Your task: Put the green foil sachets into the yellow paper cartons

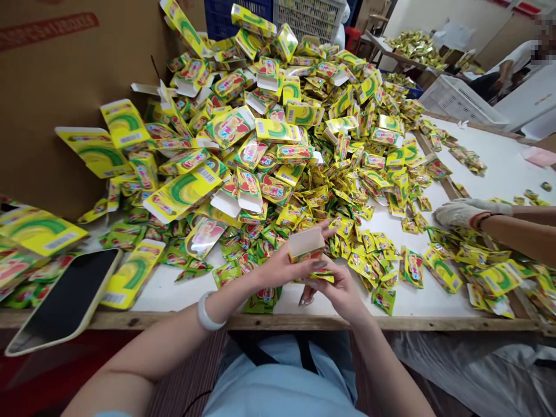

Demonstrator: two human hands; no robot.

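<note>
My left hand [278, 265] is closed around a small candy box [306, 246] whose white flap stands up. Close beside it, my right hand [341, 286] grips a yellow candy packet [322, 274] at the box's near side; whether the packet is partly inside cannot be seen. Green and yellow packets [264, 298] lie under and around both hands. Beyond them rises a big heap of yellow printed boxes [278, 132] and loose packets, several boxes with flaps open.
A phone [65, 298] lies at the table's front left edge, near a large cardboard carton [73, 110]. On the right, a co-worker's gloved hands [464, 213] rest at packets beside a wooden divider. White and blue crates [460, 101] stand farther back.
</note>
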